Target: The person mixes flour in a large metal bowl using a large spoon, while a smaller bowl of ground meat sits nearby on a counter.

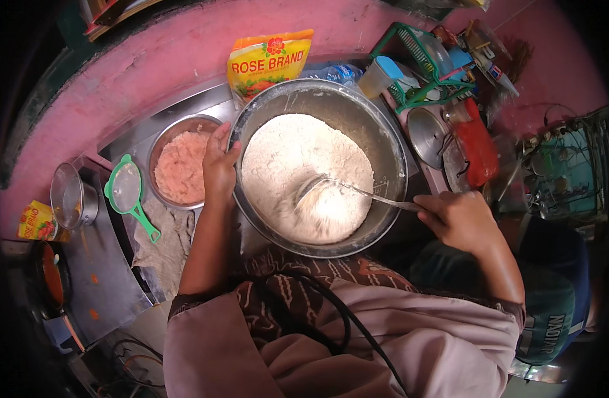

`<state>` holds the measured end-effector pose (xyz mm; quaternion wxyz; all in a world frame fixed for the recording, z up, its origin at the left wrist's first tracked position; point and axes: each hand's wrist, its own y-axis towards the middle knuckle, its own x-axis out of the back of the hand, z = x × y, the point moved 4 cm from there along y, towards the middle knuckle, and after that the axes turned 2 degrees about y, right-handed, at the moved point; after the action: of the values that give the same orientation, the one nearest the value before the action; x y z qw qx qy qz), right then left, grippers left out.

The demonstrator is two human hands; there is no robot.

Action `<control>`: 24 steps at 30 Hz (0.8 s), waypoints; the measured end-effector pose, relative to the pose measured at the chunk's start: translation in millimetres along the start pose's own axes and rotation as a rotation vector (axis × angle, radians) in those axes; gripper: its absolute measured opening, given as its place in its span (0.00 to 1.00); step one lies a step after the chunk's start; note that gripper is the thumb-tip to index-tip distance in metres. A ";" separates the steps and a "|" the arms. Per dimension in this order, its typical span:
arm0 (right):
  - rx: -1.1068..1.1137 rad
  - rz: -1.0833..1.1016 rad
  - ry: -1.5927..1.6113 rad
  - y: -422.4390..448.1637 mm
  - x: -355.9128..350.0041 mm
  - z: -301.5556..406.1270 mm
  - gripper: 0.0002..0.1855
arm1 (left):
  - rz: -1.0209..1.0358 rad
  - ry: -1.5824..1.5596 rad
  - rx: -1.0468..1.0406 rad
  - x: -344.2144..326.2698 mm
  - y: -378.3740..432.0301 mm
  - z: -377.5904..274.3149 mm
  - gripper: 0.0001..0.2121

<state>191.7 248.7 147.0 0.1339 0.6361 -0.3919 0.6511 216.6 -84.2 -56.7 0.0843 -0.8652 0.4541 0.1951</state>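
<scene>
A large metal pot holds a wide mound of pale flour. My left hand grips the pot's left rim, thumb over the edge. With my right hand I hold the handle of a metal spoon at the pot's right side. The spoon's bowl rests in the flour, heaped and slightly blurred. Left of the pot, behind my left hand, sits a metal bowl of pinkish minced paste; its right part is hidden.
A green-framed strainer and a cloth lie at left. Farther left are a metal pan and a frying pan on a stove. A Rose Brand pouch stands behind the pot. A green rack and lid are at right; someone sits nearby.
</scene>
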 end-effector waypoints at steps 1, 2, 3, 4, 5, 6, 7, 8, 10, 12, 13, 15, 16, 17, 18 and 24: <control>-0.013 -0.090 0.008 -8.5 10.2 2.1 0.12 | 0.010 -0.014 0.005 -1.4 0.3 -2.6 0.23; -0.023 -0.179 0.018 -15.5 18.7 3.1 0.13 | 0.017 -0.025 0.011 -1.4 0.0 -2.9 0.23; -0.016 -0.170 0.017 -20.9 24.1 4.1 0.13 | 0.007 -0.026 0.018 0.8 -0.5 -2.0 0.23; -0.060 -0.173 -0.016 -27.4 30.6 2.3 0.13 | 0.020 -0.055 0.012 0.7 0.7 -1.9 0.23; -0.098 -0.175 -0.049 -31.6 33.6 -1.2 0.14 | 0.029 -0.082 0.006 2.0 0.8 -1.5 0.23; -0.092 -0.142 -0.070 -34.1 32.1 -6.9 0.14 | 0.018 -0.081 0.010 5.3 -0.4 -0.5 0.23; -0.097 -0.137 -0.071 -35.9 29.9 -12.6 0.14 | 0.039 -0.048 0.000 3.0 1.5 0.4 0.23; -0.048 -0.089 -0.035 -34.4 21.6 -16.1 0.14 | 0.056 -0.014 -0.011 2.2 2.5 0.8 0.23; 0.085 -0.055 -0.033 -26.4 -2.2 -21.1 0.14 | 0.078 0.019 -0.017 0.3 2.8 0.6 0.24; 0.124 -0.023 -0.047 -4.1 -27.5 -13.0 0.15 | 0.099 0.048 -0.020 -0.9 3.7 1.2 0.24; 0.156 -0.060 -0.042 9.3 -37.8 -8.4 0.15 | 0.099 0.038 -0.018 -1.6 4.4 0.5 0.24; 0.229 -0.156 -0.042 43.1 -57.5 -2.6 0.18 | 0.095 0.029 -0.015 -1.9 3.9 -1.7 0.23; 0.225 -0.159 -0.037 61.2 -65.0 -2.0 0.18 | 0.092 -0.007 0.013 -2.4 3.7 -2.4 0.23; 0.194 -0.173 -0.093 79.5 -69.3 -0.5 0.18 | 0.088 -0.045 0.039 -2.6 3.7 -2.5 0.24; 0.174 -0.177 -0.137 96.6 -69.9 -0.5 0.18 | 0.085 -0.043 0.038 -2.1 3.2 -2.7 0.24; -0.013 -0.097 -0.197 146.7 -72.3 -22.2 0.14 | 0.075 -0.039 0.047 2.2 3.4 1.0 0.24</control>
<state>88.2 190.8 32.2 0.1303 0.7145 -0.3760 0.5754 214.7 -87.4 -58.4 0.1061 -0.8414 0.4889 0.2045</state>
